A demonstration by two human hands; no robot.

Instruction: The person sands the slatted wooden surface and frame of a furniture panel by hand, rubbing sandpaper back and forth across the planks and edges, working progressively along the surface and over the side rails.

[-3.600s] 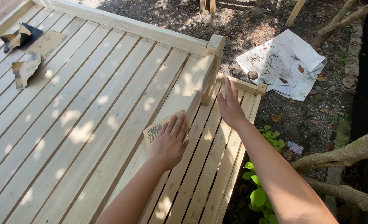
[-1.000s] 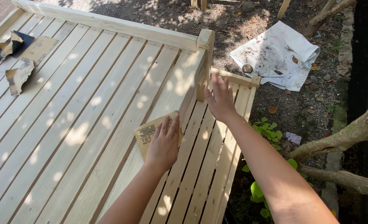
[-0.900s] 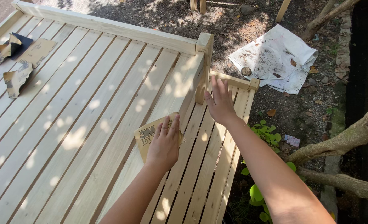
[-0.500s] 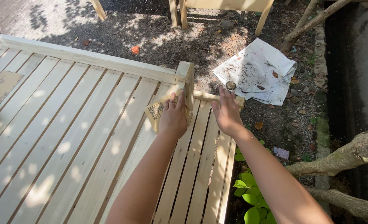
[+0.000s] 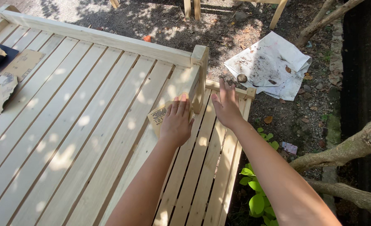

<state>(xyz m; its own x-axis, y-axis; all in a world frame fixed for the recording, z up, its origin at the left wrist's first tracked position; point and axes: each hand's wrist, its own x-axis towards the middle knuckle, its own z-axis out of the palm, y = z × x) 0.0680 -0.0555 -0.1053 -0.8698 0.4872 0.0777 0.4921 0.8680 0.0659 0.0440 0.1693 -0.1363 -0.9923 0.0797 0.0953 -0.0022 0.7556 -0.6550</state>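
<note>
My left hand (image 5: pixel 177 121) presses a tan sheet of sandpaper (image 5: pixel 158 116) flat onto a pale slat of an unpainted wooden frame (image 5: pixel 89 109), close to a short upright corner post (image 5: pixel 199 75). My right hand (image 5: pixel 226 106) rests flat with fingers spread on the lower slatted section (image 5: pixel 202 167) just right of that post. Both forearms reach in from the bottom of the view.
Torn sandpaper sheets (image 5: pixel 1 90) and a dark piece (image 5: pixel 3 54) lie on the slats at far left. A raised rail (image 5: pixel 97 37) runs along the far edge. A soiled white sheet (image 5: pixel 273 62) lies on the dirt beyond. Tree branches (image 5: pixel 344 146) and green leaves (image 5: pixel 256 201) are at right.
My left hand slid the sandpaper along the slat up to the corner post and slightly back. My right hand stayed on the lower slats beside the post. The view shifted.
</note>
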